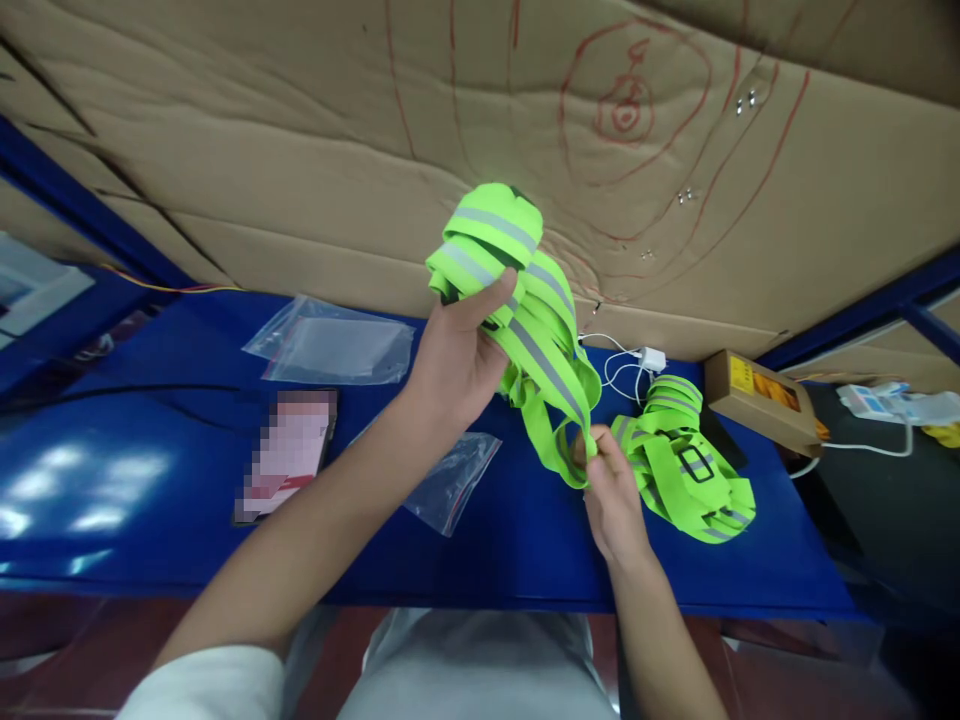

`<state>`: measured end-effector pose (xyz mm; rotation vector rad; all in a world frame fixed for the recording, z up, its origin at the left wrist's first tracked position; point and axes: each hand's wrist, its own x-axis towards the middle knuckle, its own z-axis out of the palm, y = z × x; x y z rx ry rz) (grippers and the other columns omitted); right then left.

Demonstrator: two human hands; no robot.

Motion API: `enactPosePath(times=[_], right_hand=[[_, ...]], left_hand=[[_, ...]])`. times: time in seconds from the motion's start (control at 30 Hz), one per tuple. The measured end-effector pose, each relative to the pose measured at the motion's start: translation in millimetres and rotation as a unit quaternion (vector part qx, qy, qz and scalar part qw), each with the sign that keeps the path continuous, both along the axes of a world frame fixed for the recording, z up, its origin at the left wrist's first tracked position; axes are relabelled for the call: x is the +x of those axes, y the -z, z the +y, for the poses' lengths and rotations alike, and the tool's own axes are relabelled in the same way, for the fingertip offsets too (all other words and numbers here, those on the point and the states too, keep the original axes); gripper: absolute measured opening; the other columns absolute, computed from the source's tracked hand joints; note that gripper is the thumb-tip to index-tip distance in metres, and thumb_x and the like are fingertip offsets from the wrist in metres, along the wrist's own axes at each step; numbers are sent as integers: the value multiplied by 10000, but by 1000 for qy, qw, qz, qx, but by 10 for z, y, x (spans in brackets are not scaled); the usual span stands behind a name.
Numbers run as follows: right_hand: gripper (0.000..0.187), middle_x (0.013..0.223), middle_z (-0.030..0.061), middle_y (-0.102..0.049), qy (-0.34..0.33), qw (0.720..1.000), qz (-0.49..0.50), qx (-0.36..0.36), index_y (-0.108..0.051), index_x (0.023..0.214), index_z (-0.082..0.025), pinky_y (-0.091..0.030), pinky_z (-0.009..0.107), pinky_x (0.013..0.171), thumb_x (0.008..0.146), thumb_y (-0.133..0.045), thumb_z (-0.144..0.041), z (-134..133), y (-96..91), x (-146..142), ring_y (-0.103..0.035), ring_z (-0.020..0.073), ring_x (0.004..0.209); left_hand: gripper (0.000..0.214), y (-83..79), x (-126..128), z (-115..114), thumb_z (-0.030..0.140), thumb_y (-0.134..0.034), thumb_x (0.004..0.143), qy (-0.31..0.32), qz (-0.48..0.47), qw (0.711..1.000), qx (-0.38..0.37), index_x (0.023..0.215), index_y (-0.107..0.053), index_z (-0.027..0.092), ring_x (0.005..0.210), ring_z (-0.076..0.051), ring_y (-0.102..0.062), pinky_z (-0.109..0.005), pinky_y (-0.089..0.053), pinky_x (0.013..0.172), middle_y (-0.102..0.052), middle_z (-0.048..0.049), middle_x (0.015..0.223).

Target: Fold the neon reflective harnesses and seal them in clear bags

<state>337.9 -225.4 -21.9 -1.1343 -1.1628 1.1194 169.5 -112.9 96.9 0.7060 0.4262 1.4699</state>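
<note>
My left hand (pixel 457 355) is raised above the blue table (pixel 150 470) and closed around a folded bundle of neon green reflective straps (pixel 491 240) with grey stripes. A loose loop of the same straps (pixel 551 385) hangs down from the bundle. My right hand (pixel 611 490) pinches the lower end of that loop just above the table. A second bundle of green reflective straps (pixel 686 460) with a black buckle lies on the table to the right of my right hand.
Clear plastic bags lie on the table: one (pixel 334 345) at the back left, one (pixel 450 480) under my left forearm. A blurred-out flat item (pixel 289 455) lies left. A white charger with cable (pixel 637 365), a cardboard box (pixel 761 395) and a cardboard wall (pixel 300 150) stand behind.
</note>
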Motion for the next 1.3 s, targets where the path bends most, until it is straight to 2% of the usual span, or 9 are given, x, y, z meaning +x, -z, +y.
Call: enactPosePath(times=[0.27,0.4,0.47,0.57,0.67,0.8,0.97,1.13,1.3], right_hand=[[211,870,-20,-560,-20,992,-117,37,-597,1009,-245,-462,271,715,935,-709,-407,-29,4,40,-519,145,758],[559,1144,35,-637,-51,985,-152,62,-563,1345,-289,-504,351,930,860,-804,-429,-67,43,27,-614,212,1018],[514,1144,44,-656,-57,983,-168,54,-590,1322,-279,-503,370,967,872,-798,-417,-83,61,-2,-628,221,1047],[214,913,10,-646,-1,988,-149,33,-630,1014,-239,-527,323,820,915,-752,-385,-89,77,-64,-625,179,852],[273,722,-35,-515,81,988,-123,37,-508,824,-238,-471,261,621,919,-725,-375,-82,75,-125,-528,142,667],[168,626,-74,-377,165,966,-179,87,-494,859,-250,-376,246,520,942,-636,-283,-83,87,-171,-401,123,540],[173,647,-33,-516,239,893,-330,190,-672,1080,-245,-436,303,583,921,-614,-209,-96,156,-196,-465,154,539],[170,643,-12,-528,50,983,-173,49,-726,916,-230,-450,285,561,965,-626,-358,-60,59,-139,-516,166,594],[294,1031,64,-627,-87,992,-88,33,-748,945,-247,-530,352,920,991,-598,-496,-49,24,30,-627,244,1073]], left_hand=[[203,72,-17,-19,114,-685,886,16,8,1000,-20,926,-761,298,1402,-263,-550,-416,-448,1167,-805,68,1070],[167,48,6,-137,107,-743,854,30,5,1000,-7,957,-746,238,1274,-263,-658,-417,-492,1126,-796,23,1089],[174,39,19,-196,126,-782,832,46,8,999,5,974,-732,213,1236,-272,-684,-425,-516,1098,-790,-3,1100],[214,18,34,-280,152,-812,809,67,18,997,18,997,-723,202,1194,-297,-707,-452,-541,1059,-790,-27,1057],[223,-24,37,-343,138,-819,788,68,30,997,30,985,-726,187,1169,-314,-715,-482,-538,1058,-793,-40,1010],[213,-83,15,-326,94,-803,784,35,26,998,43,962,-728,183,1183,-303,-713,-487,-516,1093,-794,-32,984],[236,-28,-28,-105,108,-813,800,-20,25,997,69,999,-737,211,1181,-265,-717,-440,-520,1098,-790,-8,996],[333,143,-25,-8,172,-873,719,50,72,996,18,1032,-761,189,1086,-296,-753,-433,-578,1004,-795,-53,1068],[330,210,0,-69,203,-884,690,77,104,992,10,1001,-778,180,1138,-340,-736,-470,-557,1036,-798,-79,1090]])
